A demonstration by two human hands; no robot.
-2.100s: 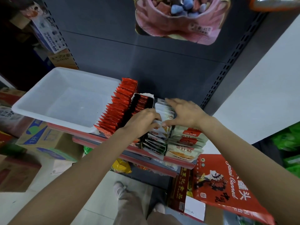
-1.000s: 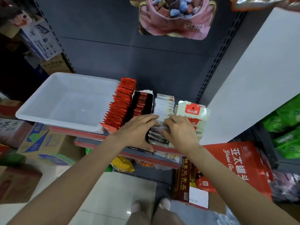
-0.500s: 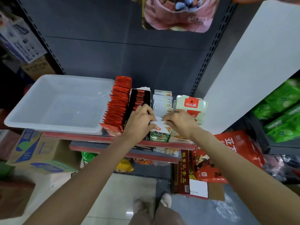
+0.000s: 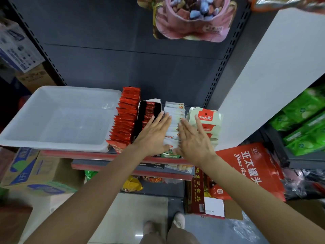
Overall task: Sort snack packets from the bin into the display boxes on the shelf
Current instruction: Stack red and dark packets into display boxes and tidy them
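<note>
Seen from above, looking down a shop shelf (image 4: 98,154). At left on the shelf, a white plastic bin (image 4: 58,118), nothing visible inside. To its right, four rows of snack packets standing on edge: red packets (image 4: 125,117), then dark packets in a black display box (image 4: 149,110), then white packets (image 4: 175,118), then pale cartons with red labels (image 4: 206,118) at far right.

Left hand (image 4: 153,136) laid flat, fingers straight and together, along the left side of the white row; grip loose and holding nothing. Right hand (image 4: 192,140) likewise flat with fingers extended, along the right side of the same row, also holding nothing. White packets sandwiched between both palms.

Step in hand, by the look of it: squaring up and pressing the white row into line after filling. With the bin apparently bare, sorting seems close to finished. Next move likely calls for even inward pressure from both palms, then lifting both hands straight away so no packet tips out of line.
</note>
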